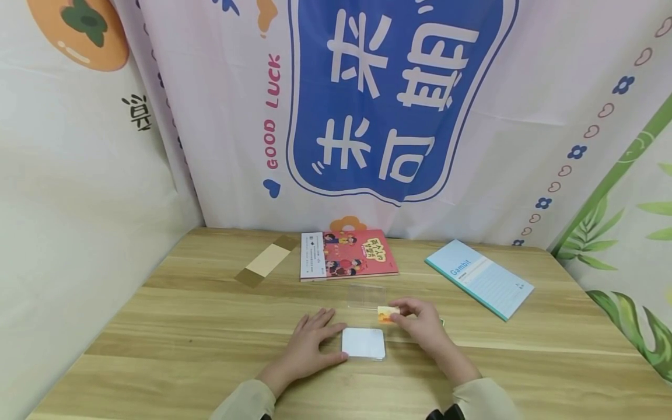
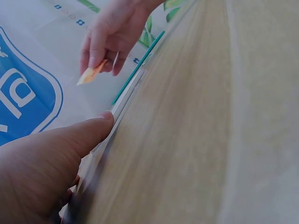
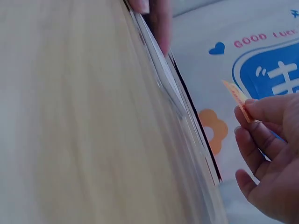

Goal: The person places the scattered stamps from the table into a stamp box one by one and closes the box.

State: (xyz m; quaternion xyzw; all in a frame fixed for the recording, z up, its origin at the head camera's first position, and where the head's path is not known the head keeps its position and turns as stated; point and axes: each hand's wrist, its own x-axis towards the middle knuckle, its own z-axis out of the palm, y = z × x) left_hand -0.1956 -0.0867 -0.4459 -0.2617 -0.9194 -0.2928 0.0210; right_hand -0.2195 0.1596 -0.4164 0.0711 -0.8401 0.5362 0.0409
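Observation:
My right hand pinches a small orange and yellow paper piece between thumb and fingers, lifted above the table. In the right wrist view the paper piece looks thin and is seen almost edge-on. A white rectangular card or card stack with rounded corners lies flat between the hands. My left hand rests on the table with its fingers spread, thumb and forefinger at the card's left edge. Beyond the card lies a clear plastic piece, hard to make out against the wood.
A red illustrated book lies at the back, and a blue Gambit notebook lies to the right. Brown tape with a pale strip is on the left. Printed cloth hangs behind the wooden table. Something small and green-edged shows by my right wrist.

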